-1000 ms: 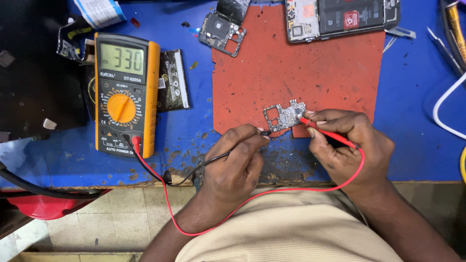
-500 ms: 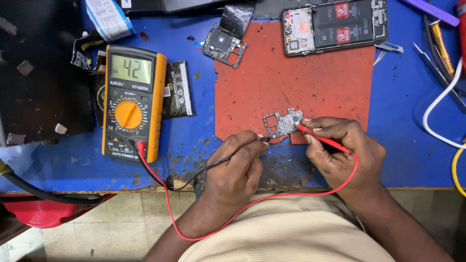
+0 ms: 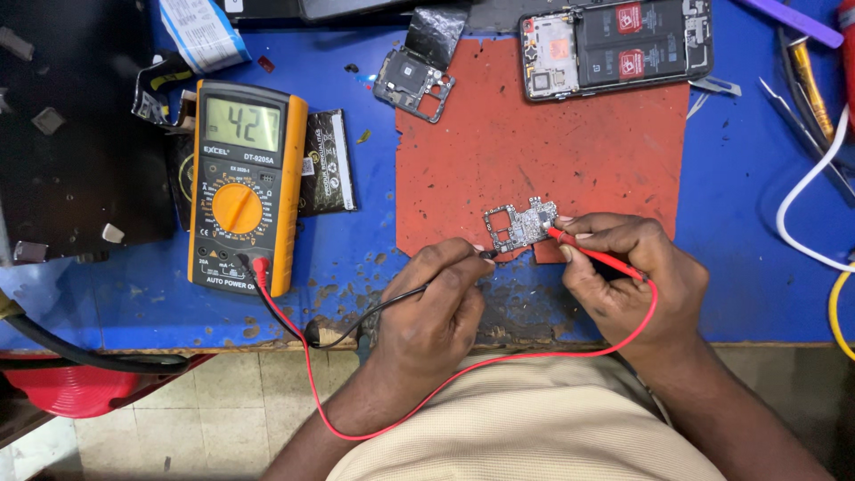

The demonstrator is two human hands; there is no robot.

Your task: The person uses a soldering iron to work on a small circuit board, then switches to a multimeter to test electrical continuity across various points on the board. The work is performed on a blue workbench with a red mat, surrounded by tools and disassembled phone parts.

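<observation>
- At centre frame, a small circuit board [image 3: 521, 225] lies on the lower edge of a red mat [image 3: 570, 151]
- The left hand [image 3: 436, 307] pinches a black probe [image 3: 450, 272], fingers closed on it, tip at the board
- The right hand [image 3: 628, 276] clamps a red probe [image 3: 588, 251] likewise
- A yellow multimeter [image 3: 242, 185] sits at left of frame

Black probe tip [image 3: 488, 255] lay half hidden under left hand [image 3: 436, 307]. Opened phone [image 3: 614, 46] was cut by top edge; tweezers [image 3: 806, 125] cut at right.
</observation>
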